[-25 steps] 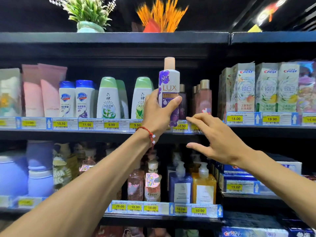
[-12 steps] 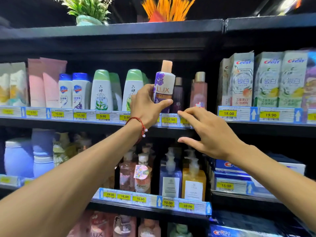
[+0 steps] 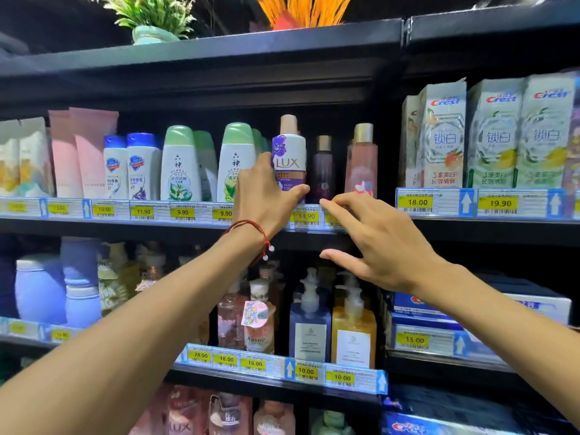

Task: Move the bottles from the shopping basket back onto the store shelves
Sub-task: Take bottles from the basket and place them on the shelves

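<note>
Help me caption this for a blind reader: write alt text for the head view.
A person's left hand grips a white-and-purple LUX plastic bottle with a beige cap, upright at a black store shelf; the open right hand hovers to its right.

Headroom is open above the bottle caps, under the upper shelf (image 3: 219,48). A green-capped bottle (image 3: 237,152) and a dark purple bottle (image 3: 323,174) closely flank the LUX bottle (image 3: 290,161). A gap separates the pink bottle (image 3: 361,164) from the Crest boxes (image 3: 442,136).
</note>
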Motion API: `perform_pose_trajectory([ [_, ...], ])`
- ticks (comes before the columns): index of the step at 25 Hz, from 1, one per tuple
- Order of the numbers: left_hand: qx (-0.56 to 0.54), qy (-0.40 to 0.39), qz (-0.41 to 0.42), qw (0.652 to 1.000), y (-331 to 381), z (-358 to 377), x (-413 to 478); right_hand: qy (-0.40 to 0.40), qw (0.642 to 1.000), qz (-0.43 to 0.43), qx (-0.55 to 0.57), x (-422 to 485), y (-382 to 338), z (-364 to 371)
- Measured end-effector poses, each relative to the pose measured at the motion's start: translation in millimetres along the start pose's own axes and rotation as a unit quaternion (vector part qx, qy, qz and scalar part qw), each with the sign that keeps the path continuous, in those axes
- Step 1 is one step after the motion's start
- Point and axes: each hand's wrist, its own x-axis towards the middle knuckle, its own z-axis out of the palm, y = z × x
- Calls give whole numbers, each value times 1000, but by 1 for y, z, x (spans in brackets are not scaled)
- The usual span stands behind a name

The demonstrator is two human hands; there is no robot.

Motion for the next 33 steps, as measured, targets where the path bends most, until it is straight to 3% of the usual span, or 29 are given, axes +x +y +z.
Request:
perform_pose_trajectory([
  [5, -46, 34, 24, 998, -1, -4, -10, -2, 1000, 7, 0, -1, -2, 1],
  [12, 26, 6, 0, 1000, 3, -2, -7, 12, 1000, 10, -6, -1, -3, 3],
  [15, 5, 2, 4, 1000, 2, 0, -12, 14, 1000, 16, -7, -2, -5, 2],
  [20, -12, 2, 86, 996, 2, -10, -41, 13, 999, 44, 13, 0, -11, 1],
  [23, 73, -37, 155, 985, -7, -26, -60, 36, 995, 77, 44, -1, -23, -4],
  [26, 218, -53, 230, 947, -23, -50, -82, 96, 989, 86, 67, -7, -51, -11],
  [29, 288, -89, 239, 923, -43, -71, -118, 112, 983, 104, 104, -16, -93, -11],
  [33, 336, -154, 210, 905, -76, -106, -175, 57, 982, 125, 130, -35, -153, -2],
])
